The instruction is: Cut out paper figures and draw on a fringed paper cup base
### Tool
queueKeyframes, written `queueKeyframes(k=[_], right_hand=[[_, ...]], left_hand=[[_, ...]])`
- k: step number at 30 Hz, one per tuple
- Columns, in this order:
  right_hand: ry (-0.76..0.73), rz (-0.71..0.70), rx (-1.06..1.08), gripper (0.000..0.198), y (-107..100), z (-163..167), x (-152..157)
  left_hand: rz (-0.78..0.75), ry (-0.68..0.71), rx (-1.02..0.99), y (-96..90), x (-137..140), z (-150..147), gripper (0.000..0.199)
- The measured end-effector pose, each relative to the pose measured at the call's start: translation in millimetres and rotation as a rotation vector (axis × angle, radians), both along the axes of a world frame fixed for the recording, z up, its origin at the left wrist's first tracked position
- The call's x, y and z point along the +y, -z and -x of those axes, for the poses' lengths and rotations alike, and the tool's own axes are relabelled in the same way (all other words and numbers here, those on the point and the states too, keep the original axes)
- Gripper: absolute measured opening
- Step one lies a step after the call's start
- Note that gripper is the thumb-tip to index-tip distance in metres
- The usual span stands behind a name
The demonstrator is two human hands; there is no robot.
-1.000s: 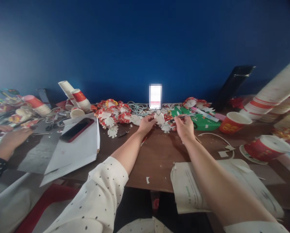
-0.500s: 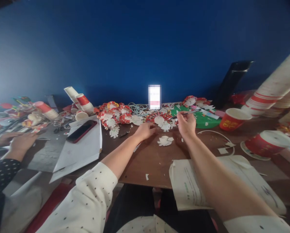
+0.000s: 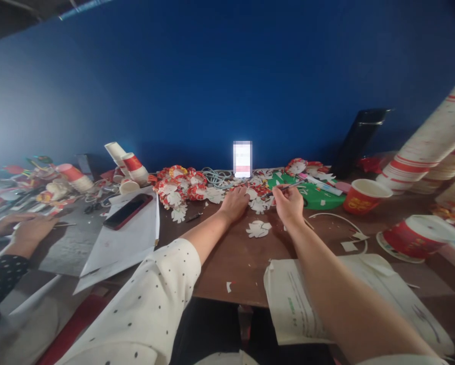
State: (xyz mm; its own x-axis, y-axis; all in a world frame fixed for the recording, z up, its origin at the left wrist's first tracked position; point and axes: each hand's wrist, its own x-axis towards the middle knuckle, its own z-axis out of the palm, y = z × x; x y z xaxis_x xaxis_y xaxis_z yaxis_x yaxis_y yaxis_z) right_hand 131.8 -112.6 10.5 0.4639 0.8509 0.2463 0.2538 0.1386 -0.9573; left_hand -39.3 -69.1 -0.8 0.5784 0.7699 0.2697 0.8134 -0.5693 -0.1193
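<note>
My right hand is closed around a slim dark pen, which points left over white paper cutouts. My left hand lies palm down at the left edge of these cutouts, its fingers stretched forward; the fingertips are partly hidden. Closer to me, a small flower-shaped pile of white cutouts rests on the brown table. Left of my left hand are red-and-white paper cup flowers. A green sheet scattered with scraps lies beyond my right hand.
Lit phone screen stands against the blue wall. A dark phone lies on white papers at left, beside another person's hands. Red paper cups and a long cup stack are at right. A printed bag lies under my right forearm.
My left hand has moved forward and slightly right, up to the cutouts. My right hand still grips the pen and has shifted only slightly. The whole view has tipped a little upward.
</note>
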Motion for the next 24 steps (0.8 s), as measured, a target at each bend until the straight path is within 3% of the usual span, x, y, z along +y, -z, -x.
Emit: queueKeyframes(k=[4,9,12,15,17,20,24], right_hand=[[0.014,-0.004,-0.012,0.02,3.0,1.7,1.8],[0.036,-0.004,0.007,0.024,11.2,2.0,8.1],[0.033,-0.031,0.044,0.03,15.9,1.6,11.3],[-0.013,-0.041,0.118,0.035,17.8,2.1,11.3],[-0.085,-0.035,0.183,0.033,17.9,3.3,10.1],[-0.191,-0.005,0.286,0.027,17.0,6.0,8.7],[-0.236,0.057,0.391,0.029,13.8,11.0,6.5]], left_hand=[[-0.103,-0.022,-0.013,-2.1,6.2,7.3,0.03],[-0.215,-0.116,-0.205,-23.7,14.3,13.5,0.031],[-0.242,-0.17,-0.444,-38.8,16.6,12.8,0.026],[-0.215,-0.3,-0.817,-49.4,17.5,8.9,0.017],[-0.073,-0.395,-1.092,-51.6,17.9,5.1,0.01],[0.33,-0.44,-1.488,-47.4,16.5,-1.2,0.009],[0.759,-0.274,-1.831,-37.4,6.6,-9.1,0.013]])
